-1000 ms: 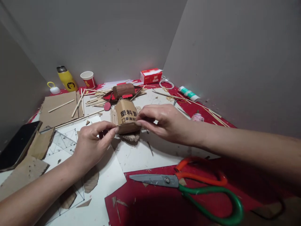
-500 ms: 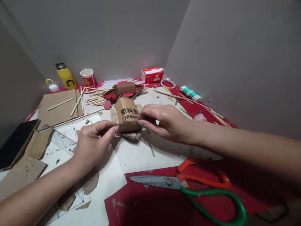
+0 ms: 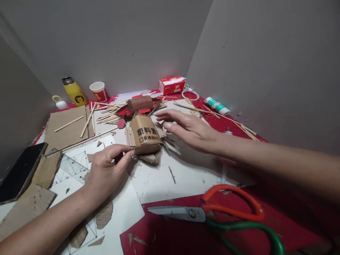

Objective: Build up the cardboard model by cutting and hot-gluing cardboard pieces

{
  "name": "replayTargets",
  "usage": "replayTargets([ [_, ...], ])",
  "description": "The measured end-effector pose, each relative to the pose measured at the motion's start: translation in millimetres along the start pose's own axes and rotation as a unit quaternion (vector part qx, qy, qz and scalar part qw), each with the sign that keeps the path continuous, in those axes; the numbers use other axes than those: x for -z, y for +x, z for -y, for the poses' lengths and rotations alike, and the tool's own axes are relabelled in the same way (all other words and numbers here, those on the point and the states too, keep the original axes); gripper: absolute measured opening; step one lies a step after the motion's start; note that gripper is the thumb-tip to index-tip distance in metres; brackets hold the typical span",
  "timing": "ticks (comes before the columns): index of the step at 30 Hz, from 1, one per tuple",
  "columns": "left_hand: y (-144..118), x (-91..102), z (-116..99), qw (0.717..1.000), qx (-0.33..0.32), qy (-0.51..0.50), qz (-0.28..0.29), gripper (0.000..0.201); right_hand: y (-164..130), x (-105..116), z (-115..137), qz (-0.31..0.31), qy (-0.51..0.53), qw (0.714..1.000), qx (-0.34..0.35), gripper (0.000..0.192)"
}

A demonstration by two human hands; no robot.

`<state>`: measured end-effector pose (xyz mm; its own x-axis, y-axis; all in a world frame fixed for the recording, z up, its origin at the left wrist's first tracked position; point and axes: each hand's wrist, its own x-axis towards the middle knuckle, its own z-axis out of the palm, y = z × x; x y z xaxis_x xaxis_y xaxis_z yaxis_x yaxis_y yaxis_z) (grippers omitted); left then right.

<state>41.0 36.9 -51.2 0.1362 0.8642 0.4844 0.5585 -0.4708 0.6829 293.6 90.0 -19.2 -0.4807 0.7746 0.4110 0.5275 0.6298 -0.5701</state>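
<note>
A bent piece of brown cardboard (image 3: 145, 132) with black printed characters stands arched on the white paper in the middle of the table. My left hand (image 3: 106, 170) pinches its lower left corner between thumb and forefinger. My right hand (image 3: 187, 129) hovers just to the right of the cardboard with its fingers spread and holds nothing. Under the arch lies a scrap of corrugated cardboard (image 3: 151, 158).
Scissors (image 3: 220, 216) with orange and green handles lie near me on the red cloth. At the back stand a yellow bottle (image 3: 73, 91), a paper cup (image 3: 99, 91), a red box (image 3: 171, 85), a cardboard roll (image 3: 139, 103), wooden sticks (image 3: 106, 113). A phone (image 3: 18, 170) lies left.
My right hand has let go of the cardboard's right edge and lifted away with its fingers spread. My left hand keeps its pinch. The view has shifted slightly.
</note>
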Motion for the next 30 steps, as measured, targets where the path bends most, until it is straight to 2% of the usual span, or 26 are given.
replayTargets([
  [3, 0, 0.0, 1, 0.999, -0.015, 0.032, 0.011, 0.009, 2, -1, -7, 0.051, -0.011, 0.999, -0.002, 0.048],
  [6, -1, -0.6, -4, 0.999, -0.007, 0.048, 0.014, 0.007, 1, -4, -11, 0.064, -0.031, 0.997, 0.008, 0.050],
  [10, -5, -0.2, -13, 0.996, -0.021, 0.082, 0.016, 0.006, -2, -5, -11, 0.062, -0.068, 0.995, 0.047, 0.050],
  [12, -8, 2.5, -16, 0.992, -0.053, 0.111, 0.021, 0.007, -4, -3, -9, 0.055, -0.081, 0.993, 0.073, 0.050],
  [15, -15, 11.1, -16, 0.983, -0.113, 0.139, 0.035, 0.010, -12, 3, -1, 0.008, -0.095, 0.986, 0.139, 0.047],
  [17, -19, 18.3, -15, 0.977, -0.152, 0.136, 0.058, 0.014, -18, 6, 7, -0.003, -0.111, 0.967, 0.227, 0.042],
  [20, -23, 27.1, -11, 0.962, -0.215, 0.123, 0.113, 0.022, -24, 3, 17, 0.016, -0.161, 0.919, 0.359, 0.029],
  [23, -23, 30.6, -6, 0.937, -0.284, 0.124, 0.160, 0.031, -24, -9, 21, 0.024, -0.217, 0.884, 0.414, 0.017],
  [24, -22, 30.7, -5, 0.930, -0.300, 0.130, 0.169, 0.033, -23, -13, 21, 0.026, -0.227, 0.883, 0.411, 0.020],
  [26, -20, 29.7, -3, 0.922, -0.315, 0.142, 0.176, 0.035, -22, -18, 19, 0.036, -0.223, 0.898, 0.378, 0.026],
  [30, -12, 24.8, -6, 0.941, -0.276, 0.141, 0.138, 0.024, -22, -17, 15, 0.041, -0.137, 0.958, 0.248, 0.028],
])
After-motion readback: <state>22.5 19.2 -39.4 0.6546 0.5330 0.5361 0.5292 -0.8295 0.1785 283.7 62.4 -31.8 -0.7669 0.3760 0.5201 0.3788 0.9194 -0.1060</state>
